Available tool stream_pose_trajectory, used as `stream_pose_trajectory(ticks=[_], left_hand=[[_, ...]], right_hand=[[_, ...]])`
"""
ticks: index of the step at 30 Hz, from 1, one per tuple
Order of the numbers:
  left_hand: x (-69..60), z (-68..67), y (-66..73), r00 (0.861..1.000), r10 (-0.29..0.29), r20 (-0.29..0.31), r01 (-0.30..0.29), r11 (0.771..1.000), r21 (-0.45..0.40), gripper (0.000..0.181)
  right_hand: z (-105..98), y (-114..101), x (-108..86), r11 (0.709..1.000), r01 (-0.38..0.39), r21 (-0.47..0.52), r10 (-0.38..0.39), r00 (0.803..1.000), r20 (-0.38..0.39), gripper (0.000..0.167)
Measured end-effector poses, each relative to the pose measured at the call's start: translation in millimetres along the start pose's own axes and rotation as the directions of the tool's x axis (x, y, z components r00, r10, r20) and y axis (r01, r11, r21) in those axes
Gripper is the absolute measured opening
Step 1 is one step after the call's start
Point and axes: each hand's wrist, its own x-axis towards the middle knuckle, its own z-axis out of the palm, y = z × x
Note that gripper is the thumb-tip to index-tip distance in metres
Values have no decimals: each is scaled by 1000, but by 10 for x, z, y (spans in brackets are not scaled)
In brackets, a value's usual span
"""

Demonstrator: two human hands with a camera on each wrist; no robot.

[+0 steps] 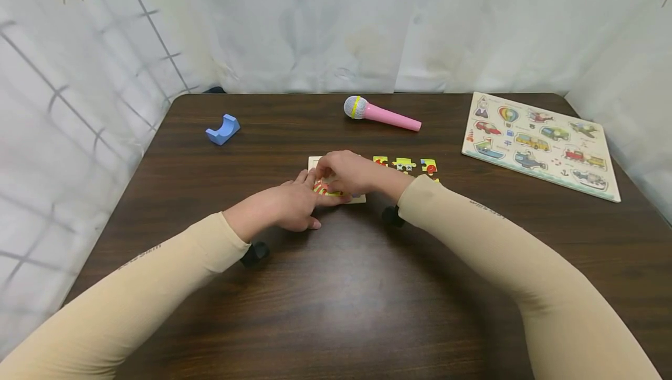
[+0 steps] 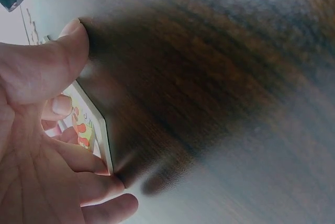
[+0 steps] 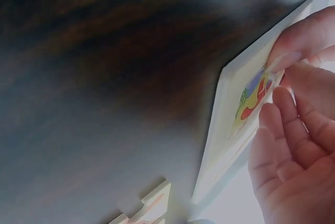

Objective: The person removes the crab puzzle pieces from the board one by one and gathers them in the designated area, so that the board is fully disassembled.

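Note:
A small wooden jigsaw tray (image 1: 359, 199) lies mid-table, with colourful yellow and red puzzle pieces (image 3: 252, 98) in it. My left hand (image 1: 286, 204) rests at its left side, fingers stretched out; one finger lies along the near part of the tray and the thumb sticks out over the table. Above the tray, my right hand (image 1: 350, 171) has its fingers curled down and appears to pinch a puzzle piece at the surface, mostly hidden by the fingers. Loose pieces (image 1: 403, 164) lie just right of the tray, partly covered by the right wrist.
A pink toy microphone (image 1: 391, 117) lies toward the back of the dark wooden table (image 1: 336, 286). At the back left is a blue curved block (image 1: 224, 129). A large picture puzzle board (image 1: 541, 143) with vehicles lies at the right. White curtains (image 1: 315, 30) hang behind.

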Motion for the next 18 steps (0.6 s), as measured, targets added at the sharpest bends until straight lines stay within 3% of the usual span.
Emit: stream_pose_trajectory(ticks=[9,18], left_hand=[[-2,11,9,1000,-12,-4,12,999,-46,76],[-30,51,0,999,-5,-45,3,998,-56,75]], right_hand=[[-17,62,-12,989,1,151,2,1000,-21,25],[1,38,-23,982,21,189,-7,997,-76,13]])
